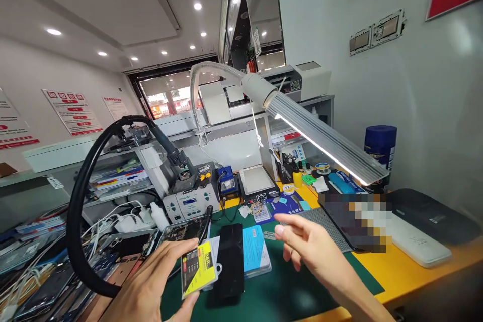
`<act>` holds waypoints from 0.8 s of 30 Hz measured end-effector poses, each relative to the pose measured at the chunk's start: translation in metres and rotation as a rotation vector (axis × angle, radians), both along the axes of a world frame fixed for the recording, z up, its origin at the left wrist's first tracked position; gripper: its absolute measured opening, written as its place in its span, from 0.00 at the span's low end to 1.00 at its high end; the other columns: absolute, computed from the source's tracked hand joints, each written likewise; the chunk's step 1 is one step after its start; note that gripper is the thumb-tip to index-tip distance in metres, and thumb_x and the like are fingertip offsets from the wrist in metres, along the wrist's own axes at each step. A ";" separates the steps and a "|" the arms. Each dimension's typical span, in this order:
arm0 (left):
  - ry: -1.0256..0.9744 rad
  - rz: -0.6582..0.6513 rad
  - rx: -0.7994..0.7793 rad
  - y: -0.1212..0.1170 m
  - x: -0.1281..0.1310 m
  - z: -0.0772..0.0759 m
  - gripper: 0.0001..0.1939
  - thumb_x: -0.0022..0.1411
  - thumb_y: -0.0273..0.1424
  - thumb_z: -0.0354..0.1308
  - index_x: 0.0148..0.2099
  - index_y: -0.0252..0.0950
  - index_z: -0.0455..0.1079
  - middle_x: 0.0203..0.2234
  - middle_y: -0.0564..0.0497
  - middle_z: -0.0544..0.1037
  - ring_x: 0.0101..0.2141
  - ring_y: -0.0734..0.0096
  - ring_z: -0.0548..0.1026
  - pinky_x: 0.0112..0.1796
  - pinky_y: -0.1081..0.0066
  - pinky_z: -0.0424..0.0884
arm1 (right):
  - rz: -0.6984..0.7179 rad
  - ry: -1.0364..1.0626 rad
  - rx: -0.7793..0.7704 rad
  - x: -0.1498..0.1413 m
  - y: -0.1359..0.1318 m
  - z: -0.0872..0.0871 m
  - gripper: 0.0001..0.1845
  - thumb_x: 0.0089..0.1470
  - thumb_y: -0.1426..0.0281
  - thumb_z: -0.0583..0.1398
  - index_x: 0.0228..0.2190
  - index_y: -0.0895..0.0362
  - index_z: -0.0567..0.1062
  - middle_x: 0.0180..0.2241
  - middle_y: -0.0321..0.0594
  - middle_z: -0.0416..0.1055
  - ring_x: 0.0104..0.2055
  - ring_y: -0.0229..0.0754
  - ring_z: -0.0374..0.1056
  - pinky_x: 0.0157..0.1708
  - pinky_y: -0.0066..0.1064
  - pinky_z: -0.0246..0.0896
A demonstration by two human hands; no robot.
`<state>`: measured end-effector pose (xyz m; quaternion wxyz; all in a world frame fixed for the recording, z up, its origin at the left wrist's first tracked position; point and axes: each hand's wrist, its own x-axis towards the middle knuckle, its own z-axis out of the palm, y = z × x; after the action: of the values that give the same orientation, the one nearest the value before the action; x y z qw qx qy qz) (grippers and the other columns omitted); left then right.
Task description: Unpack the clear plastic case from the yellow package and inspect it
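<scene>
Green matting (pixel 287 294) is covering our workbench. At seven o'clock, our left hand (pixel 151 287) is pinching a yellow packet (pixel 198 267) above the black phone (pixel 229 264); our right hand (pixel 311 249) is hovering at five o'clock, fingers spread.

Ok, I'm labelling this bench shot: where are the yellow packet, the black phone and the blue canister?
yellow packet (pixel 198 268), head view, middle of its yellow label
black phone (pixel 229 261), head view, centre of its dark face
blue canister (pixel 380 145), head view, its side wall
</scene>
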<state>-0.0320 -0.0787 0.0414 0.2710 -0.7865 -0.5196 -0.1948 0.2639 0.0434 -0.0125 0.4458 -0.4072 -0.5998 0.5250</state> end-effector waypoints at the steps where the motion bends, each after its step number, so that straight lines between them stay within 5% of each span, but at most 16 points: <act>1: -0.025 0.011 -0.037 0.000 0.003 0.000 0.30 0.54 0.33 0.62 0.59 0.44 0.62 0.45 0.54 0.81 0.43 0.71 0.82 0.46 0.82 0.76 | -0.113 -0.047 0.028 0.005 0.002 -0.002 0.37 0.55 0.48 0.61 0.57 0.60 0.67 0.37 0.48 0.73 0.31 0.50 0.68 0.28 0.41 0.63; 4: -0.141 0.061 -0.255 0.004 0.014 -0.001 0.31 0.57 0.33 0.62 0.61 0.49 0.58 0.49 0.56 0.79 0.48 0.70 0.80 0.50 0.77 0.75 | -0.353 -0.180 0.184 0.016 -0.002 -0.002 0.41 0.55 0.49 0.61 0.63 0.54 0.59 0.55 0.54 0.64 0.49 0.61 0.64 0.48 0.57 0.59; 7: -0.314 0.071 -0.537 0.017 0.027 -0.007 0.29 0.63 0.35 0.58 0.63 0.54 0.55 0.57 0.55 0.72 0.57 0.66 0.72 0.57 0.68 0.70 | -0.036 -0.260 0.348 0.013 -0.019 0.006 0.33 0.54 0.58 0.66 0.60 0.38 0.66 0.59 0.36 0.66 0.58 0.54 0.62 0.58 0.49 0.58; 10: -0.439 -0.029 -0.688 0.033 0.037 -0.014 0.30 0.62 0.35 0.60 0.64 0.55 0.55 0.60 0.55 0.69 0.59 0.63 0.68 0.61 0.64 0.64 | 0.290 -0.311 0.458 0.000 -0.028 0.006 0.50 0.46 0.71 0.71 0.65 0.33 0.57 0.65 0.26 0.60 0.66 0.45 0.55 0.65 0.36 0.52; 12: -0.512 -0.109 -0.757 0.043 0.044 -0.015 0.32 0.61 0.33 0.62 0.64 0.54 0.57 0.60 0.55 0.69 0.59 0.62 0.68 0.61 0.63 0.63 | 0.342 -0.327 0.458 -0.007 -0.025 0.001 0.52 0.46 0.72 0.70 0.67 0.38 0.55 0.66 0.30 0.59 0.67 0.45 0.55 0.65 0.36 0.52; 17: -0.628 -0.197 -0.852 0.063 0.052 -0.014 0.31 0.60 0.32 0.63 0.63 0.51 0.60 0.57 0.55 0.72 0.56 0.63 0.70 0.59 0.64 0.65 | 0.277 -0.294 0.331 -0.009 -0.006 -0.013 0.38 0.50 0.66 0.70 0.62 0.49 0.67 0.60 0.43 0.69 0.61 0.54 0.64 0.62 0.49 0.59; 24: -0.727 -0.278 -0.945 0.087 0.044 -0.026 0.32 0.59 0.34 0.67 0.63 0.51 0.61 0.58 0.54 0.71 0.54 0.63 0.71 0.56 0.61 0.68 | 0.320 -0.082 0.212 -0.010 0.002 -0.014 0.40 0.50 0.67 0.72 0.62 0.51 0.66 0.55 0.44 0.74 0.56 0.51 0.71 0.57 0.43 0.69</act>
<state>0.0123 0.0085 0.0158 -0.3296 -0.7653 -0.5014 -0.2328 0.2542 0.0458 -0.0264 0.3722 -0.2785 -0.7266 0.5059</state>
